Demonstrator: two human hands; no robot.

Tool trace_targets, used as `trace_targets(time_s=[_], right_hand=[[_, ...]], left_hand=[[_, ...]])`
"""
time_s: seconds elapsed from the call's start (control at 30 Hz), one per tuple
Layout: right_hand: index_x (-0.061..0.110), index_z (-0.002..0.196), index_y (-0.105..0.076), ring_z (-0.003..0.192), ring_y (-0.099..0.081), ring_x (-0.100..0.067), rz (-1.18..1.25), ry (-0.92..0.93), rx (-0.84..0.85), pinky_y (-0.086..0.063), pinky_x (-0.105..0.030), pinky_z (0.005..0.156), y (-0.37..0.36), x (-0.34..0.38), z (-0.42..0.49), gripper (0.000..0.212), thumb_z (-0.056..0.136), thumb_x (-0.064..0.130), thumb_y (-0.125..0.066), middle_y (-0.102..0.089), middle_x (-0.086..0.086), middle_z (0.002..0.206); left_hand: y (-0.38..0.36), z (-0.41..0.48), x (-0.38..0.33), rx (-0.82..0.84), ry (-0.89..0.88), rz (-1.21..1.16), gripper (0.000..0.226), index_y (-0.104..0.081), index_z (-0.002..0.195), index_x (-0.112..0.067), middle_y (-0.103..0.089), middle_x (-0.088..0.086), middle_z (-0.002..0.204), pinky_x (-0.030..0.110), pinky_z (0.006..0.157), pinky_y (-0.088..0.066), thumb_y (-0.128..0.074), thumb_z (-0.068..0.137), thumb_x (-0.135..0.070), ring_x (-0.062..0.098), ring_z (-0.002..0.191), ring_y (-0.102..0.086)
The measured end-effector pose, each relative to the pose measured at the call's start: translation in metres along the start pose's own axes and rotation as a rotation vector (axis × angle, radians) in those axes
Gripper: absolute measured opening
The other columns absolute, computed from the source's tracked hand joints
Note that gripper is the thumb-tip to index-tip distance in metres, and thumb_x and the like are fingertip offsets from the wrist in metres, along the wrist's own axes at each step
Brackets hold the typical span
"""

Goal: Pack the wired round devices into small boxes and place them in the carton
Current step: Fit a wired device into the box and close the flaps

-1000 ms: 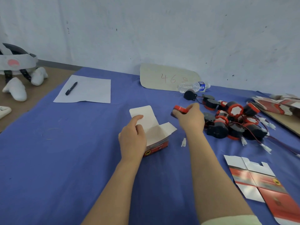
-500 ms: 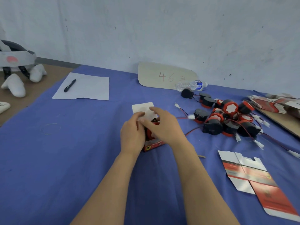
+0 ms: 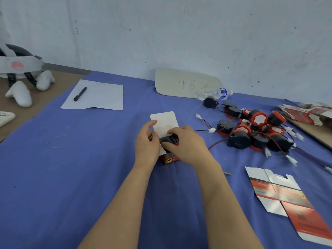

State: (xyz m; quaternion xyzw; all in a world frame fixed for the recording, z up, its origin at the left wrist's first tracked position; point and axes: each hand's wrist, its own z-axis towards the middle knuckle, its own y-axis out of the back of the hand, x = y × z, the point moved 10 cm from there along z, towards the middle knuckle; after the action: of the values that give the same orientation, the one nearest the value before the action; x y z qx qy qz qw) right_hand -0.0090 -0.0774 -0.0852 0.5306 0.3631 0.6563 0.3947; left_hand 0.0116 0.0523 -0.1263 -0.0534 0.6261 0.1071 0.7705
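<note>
A small red box [image 3: 168,159] stands on the blue cloth at the centre, its white lid flap [image 3: 164,123] up. My left hand [image 3: 147,145] grips the box's left side, thumb on the flap. My right hand [image 3: 186,144] holds a black and red round device [image 3: 170,139] at the box's opening, and its red and black wire [image 3: 215,143] trails to the right. A pile of several more round devices [image 3: 251,133] with wires lies to the right. No carton is in view.
A flat unfolded red and white box [image 3: 287,196] lies at the lower right, with a stack of flat boxes [image 3: 309,114] on cardboard at the far right. A water bottle [image 3: 214,93], a cardboard sign [image 3: 181,83], paper with a pen [image 3: 80,94] and a rubber band [image 3: 59,141] lie around.
My right hand has carried one round device from beside the pile leftwards to the box's opening, dragging its wire. My left hand stays on the box.
</note>
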Motion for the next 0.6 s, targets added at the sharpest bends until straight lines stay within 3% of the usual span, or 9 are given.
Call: trace_targets(time_s=[0.07,0.17,0.3,0.43,0.6], right_hand=[[0.025,0.135,-0.047,0.113,-0.053,-0.018,-0.017,0.007,0.021,-0.037,-0.025,0.085,0.000,0.001,-0.001,0.050,0.089,0.040,-0.058,-0.041,0.001,0.137],[0.022,0.135,-0.046,0.110,-0.053,-0.020,-0.012,0.025,0.081,-0.040,-0.026,0.087,-0.002,0.000,-0.001,0.052,0.086,0.032,-0.060,-0.039,-0.002,0.136],[0.020,0.135,-0.046,0.105,-0.049,-0.013,0.116,0.023,0.082,-0.039,-0.023,0.090,0.001,-0.006,-0.001,0.059,0.082,0.032,-0.069,-0.037,0.002,0.133],[0.020,0.128,-0.056,0.098,-0.053,-0.014,0.213,0.036,-0.056,-0.041,-0.023,0.087,0.016,-0.006,-0.001,0.044,0.087,0.035,-0.065,-0.051,-0.001,0.121],[0.023,0.134,-0.051,0.108,-0.052,-0.015,0.193,0.082,0.165,-0.042,-0.028,0.098,-0.001,-0.006,-0.005,0.052,0.086,0.033,-0.067,-0.045,0.001,0.128]], left_hand=[[0.002,-0.003,-0.005,-0.023,-0.049,0.054,0.036,-0.056,0.119,-0.026,-0.056,-0.006,0.071,0.010,0.058,-0.041,-0.042,0.095,-0.003,0.001,0.059,-0.049],[0.001,-0.008,-0.013,-0.047,-0.100,0.135,0.034,-0.055,0.124,-0.022,-0.058,-0.007,0.075,0.009,0.057,-0.040,-0.042,0.096,-0.007,0.003,0.060,-0.051],[-0.001,-0.011,-0.021,-0.061,-0.163,0.203,0.035,-0.053,0.127,-0.021,-0.062,-0.002,0.082,0.022,0.064,-0.043,-0.042,0.097,-0.008,0.014,0.071,-0.056],[-0.002,-0.012,-0.025,-0.065,-0.196,0.252,0.036,-0.053,0.127,-0.022,-0.061,0.000,0.077,0.032,0.069,-0.047,-0.042,0.096,-0.007,0.018,0.070,-0.055],[0.000,-0.012,-0.022,-0.074,-0.179,0.242,0.035,-0.053,0.127,-0.022,-0.059,-0.001,0.078,0.028,0.070,-0.045,-0.041,0.097,-0.007,0.014,0.069,-0.052]])
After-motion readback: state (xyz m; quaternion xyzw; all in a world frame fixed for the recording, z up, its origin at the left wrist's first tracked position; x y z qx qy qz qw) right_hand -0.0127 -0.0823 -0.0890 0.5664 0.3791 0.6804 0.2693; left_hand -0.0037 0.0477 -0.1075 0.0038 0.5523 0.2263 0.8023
